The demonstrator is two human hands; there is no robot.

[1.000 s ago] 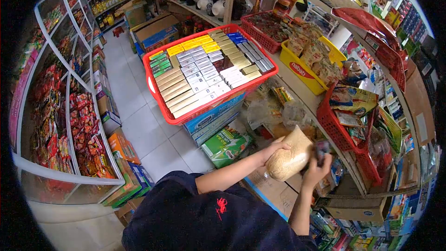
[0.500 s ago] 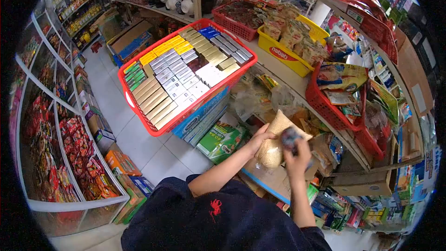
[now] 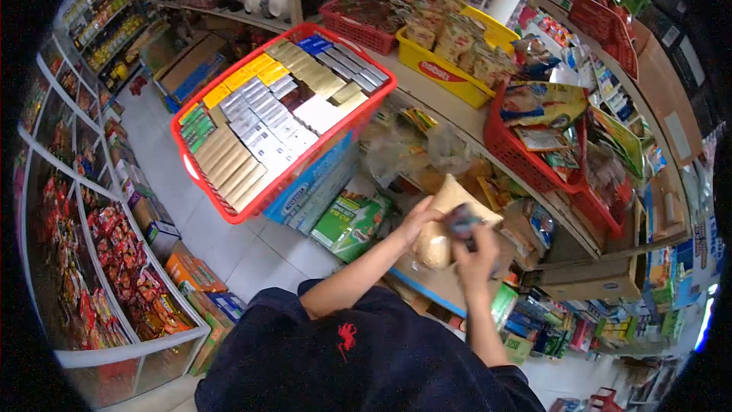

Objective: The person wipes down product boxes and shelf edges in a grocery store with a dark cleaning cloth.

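Note:
My left hand [image 3: 418, 223] is closed on the left side of a clear plastic bag filled with pale beige grains [image 3: 435, 250], and the bag tilts in front of my chest. My right hand [image 3: 478, 254] grips a dark, mottled cloth-like wad [image 3: 462, 220] and presses it against or holds it just over the bag's right side; motion blur hides which. Part of the bag is covered by this wad. Below the bag lies a flat piece of cardboard [image 3: 427, 284].
A red basket [image 3: 259, 200] of small boxes stands on a blue carton [image 3: 305, 200] at left centre, beside a green pack [image 3: 352, 221]. A yellow bin [image 3: 442, 82] and a red basket [image 3: 526, 154] of packets line the right shelf. A glass case [image 3: 114, 351] of snacks borders the left.
The camera has turned slightly, so the baskets and shelves sit further left in view. Both hands stay at the bag, and the right hand with the dark wad has shifted a little across it.

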